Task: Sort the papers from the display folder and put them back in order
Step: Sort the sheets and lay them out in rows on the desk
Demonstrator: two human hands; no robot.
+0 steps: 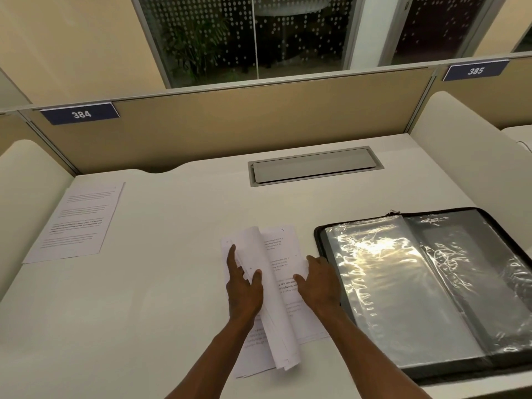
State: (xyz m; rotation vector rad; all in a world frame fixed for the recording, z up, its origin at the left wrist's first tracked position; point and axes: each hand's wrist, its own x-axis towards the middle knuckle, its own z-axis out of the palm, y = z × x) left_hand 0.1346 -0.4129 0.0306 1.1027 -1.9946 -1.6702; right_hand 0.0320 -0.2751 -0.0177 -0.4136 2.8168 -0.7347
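Head view, left hand (243, 286) pinching lifted papers (269, 298), right hand (319, 282) flat on stack, display folder (417, 289) beside

The papers (276, 283) are thin, dull white paper. The folder's (403, 283) plastic sleeves are shiny and crinkly. The desk (172, 283) is smooth.

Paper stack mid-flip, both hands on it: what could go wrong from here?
1. The left hand holds several curled sheets at once; they could slip and lose their order within the paper stack.
2. The single sheet lies far left, apart from the stack, and could be missed.
3. The right hand sits against the display folder; its glossy sleeves may shift if bumped.
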